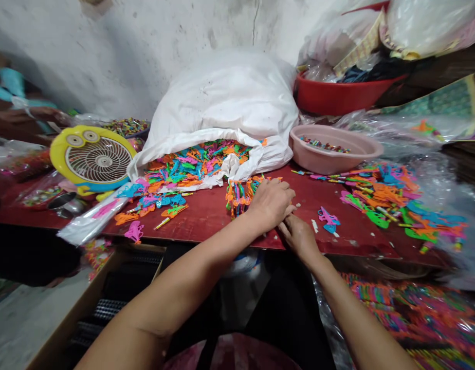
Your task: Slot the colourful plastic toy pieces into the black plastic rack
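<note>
Presently, a bunch of coloured plastic pieces (239,198) is seen on the red table (206,226) before the white sack (225,105), partly covered by the left hand (271,201), its fingers curled. The right hand (300,234) is held bent close against it (what either grips cannot be told). Loose pieces (391,192) are scattered on both sides, near a yellow fan (102,160) and a pink basin (326,163).

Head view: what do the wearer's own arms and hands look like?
The left hand and right hand are bare, without gloves; both forearms are uncovered, with no sleeve, watch or bracelet showing. Any rings would be too small to make out.
</note>
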Tool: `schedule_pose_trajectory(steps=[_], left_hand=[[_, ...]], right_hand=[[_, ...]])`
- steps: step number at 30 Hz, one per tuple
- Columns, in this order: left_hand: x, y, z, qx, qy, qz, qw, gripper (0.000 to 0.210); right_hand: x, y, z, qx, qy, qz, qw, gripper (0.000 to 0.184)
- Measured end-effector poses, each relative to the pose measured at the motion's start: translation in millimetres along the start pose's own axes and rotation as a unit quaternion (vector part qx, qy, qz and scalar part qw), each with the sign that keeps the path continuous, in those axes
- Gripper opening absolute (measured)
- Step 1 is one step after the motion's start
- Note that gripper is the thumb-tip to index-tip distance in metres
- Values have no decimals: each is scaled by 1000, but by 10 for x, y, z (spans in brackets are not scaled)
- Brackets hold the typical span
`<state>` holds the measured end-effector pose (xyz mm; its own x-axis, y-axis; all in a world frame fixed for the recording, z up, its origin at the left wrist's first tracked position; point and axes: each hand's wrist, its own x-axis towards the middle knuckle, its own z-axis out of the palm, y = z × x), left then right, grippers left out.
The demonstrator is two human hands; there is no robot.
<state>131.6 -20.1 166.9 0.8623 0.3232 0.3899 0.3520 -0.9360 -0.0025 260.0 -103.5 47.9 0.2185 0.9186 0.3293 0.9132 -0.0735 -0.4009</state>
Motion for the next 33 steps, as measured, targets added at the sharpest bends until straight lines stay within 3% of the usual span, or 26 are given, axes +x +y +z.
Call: schedule_pose_trajectory(steps=[11,22,28,31,33], left_hand=[[10,-12,79,41,-32,-3,999,22],[-15,-70,36,87,-42,37,995,19],[23,-106,146,81,-53,31,995,19],[82,-71,99,85,-74,15,994,17],[66,-2,25,88,-46,9,995,18]], right_hand=[[20,-155,-77,-88,-84,36,992,23],[54,-355,-115,-84,-125,111,982,30],[83,-388,-152,-59,-165,110,978,36],[99,-401,-180,-51,-164,103,980,38],[90,-409,-194,-43,-156,95,982,34]])
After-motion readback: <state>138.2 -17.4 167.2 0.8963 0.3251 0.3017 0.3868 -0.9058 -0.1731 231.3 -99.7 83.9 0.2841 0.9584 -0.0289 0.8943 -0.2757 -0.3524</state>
